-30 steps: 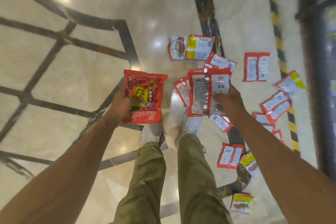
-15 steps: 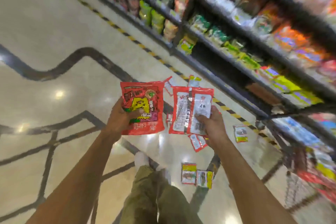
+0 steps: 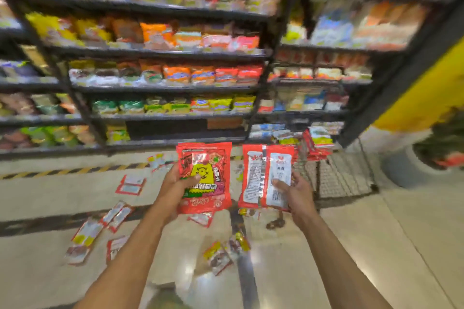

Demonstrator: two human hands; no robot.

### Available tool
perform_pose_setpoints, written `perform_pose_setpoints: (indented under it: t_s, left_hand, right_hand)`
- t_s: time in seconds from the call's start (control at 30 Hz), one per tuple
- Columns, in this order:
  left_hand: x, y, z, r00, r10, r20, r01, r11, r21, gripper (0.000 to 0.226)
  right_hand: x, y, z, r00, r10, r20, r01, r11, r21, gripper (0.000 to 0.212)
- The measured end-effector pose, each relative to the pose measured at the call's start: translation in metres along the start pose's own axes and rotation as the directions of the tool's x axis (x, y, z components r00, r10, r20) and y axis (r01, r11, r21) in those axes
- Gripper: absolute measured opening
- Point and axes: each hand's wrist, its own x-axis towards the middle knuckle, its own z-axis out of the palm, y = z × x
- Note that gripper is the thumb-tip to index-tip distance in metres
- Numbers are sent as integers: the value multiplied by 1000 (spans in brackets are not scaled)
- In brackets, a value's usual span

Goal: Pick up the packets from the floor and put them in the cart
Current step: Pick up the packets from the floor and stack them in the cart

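My left hand (image 3: pixel 175 183) grips a red packet with a yellow figure (image 3: pixel 204 178), front side facing me. My right hand (image 3: pixel 293 189) holds red packets with white back labels (image 3: pixel 266 178), held upright. Both are at chest height in front of me. The wire cart (image 3: pixel 336 175) stands just right of my right hand and holds red packets (image 3: pixel 317 144) at its far end. Several red packets lie scattered on the floor, such as one (image 3: pixel 130 184) to the left and another (image 3: pixel 218 256) below my hands.
Dark shelves (image 3: pixel 160 88) full of snack bags run across the back. A black-and-yellow hazard stripe (image 3: pixel 62 172) marks the floor before them. A yellow pillar (image 3: pixel 424 98) and a grey pot (image 3: pixel 406 170) stand at the right. The view is motion-blurred.
My view has swung up from the floor toward the shelves and the cart. Both hands still hold their packets, now lifted in front of the cart.
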Motion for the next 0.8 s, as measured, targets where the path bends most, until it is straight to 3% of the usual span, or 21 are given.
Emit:
perform_pose_setpoints:
  t_s: [0.2, 0.37, 0.53, 0.8]
  left_hand:
    - [-40, -12, 183, 987, 38, 158, -50, 996, 70, 39]
    - [-54, -12, 293, 963, 34, 266, -68, 991, 118, 39]
    - [-45, -17, 369, 944, 27, 327, -76, 988, 135, 39]
    - [8, -47, 444, 945, -41, 325, 5, 994, 110, 42]
  right_hand:
    - [-41, -7, -198, 976, -83, -203, 105, 990, 98, 33]
    - [-61, -7, -313, 927, -63, -370, 124, 982, 144, 28]
    - [-57, -12, -378, 885, -20, -465, 111, 979, 170, 34]
    - [13, -14, -426, 881, 22, -474, 70, 982, 175, 32]
